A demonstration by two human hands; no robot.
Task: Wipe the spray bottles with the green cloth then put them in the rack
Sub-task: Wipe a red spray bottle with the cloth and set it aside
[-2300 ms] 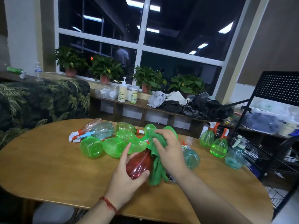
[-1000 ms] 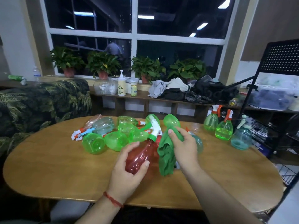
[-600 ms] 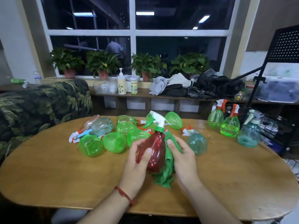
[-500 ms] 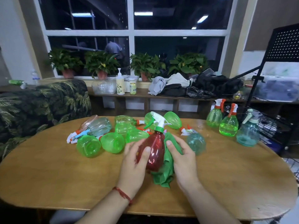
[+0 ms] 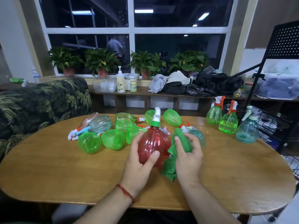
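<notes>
The left hand (image 5: 139,165) curls round the belly of the red spray bottle (image 5: 153,146), upright over the table (image 5: 48,172). Just right of the bottle, the right hand (image 5: 187,157) grips the soft green cloth (image 5: 170,167). The bottle looks empty (light, smooth, probably slippery), so its ribbed belly seems the best hold.

Small yellow-green can (image 5: 133,86) on the wooden shelf (image 5: 143,92): printed characters, too small to read.
White plastic pump bottle (image 5: 120,83) beside it: leafy-print label (lettering too blurred to tell).
Readable text: none.
</notes>
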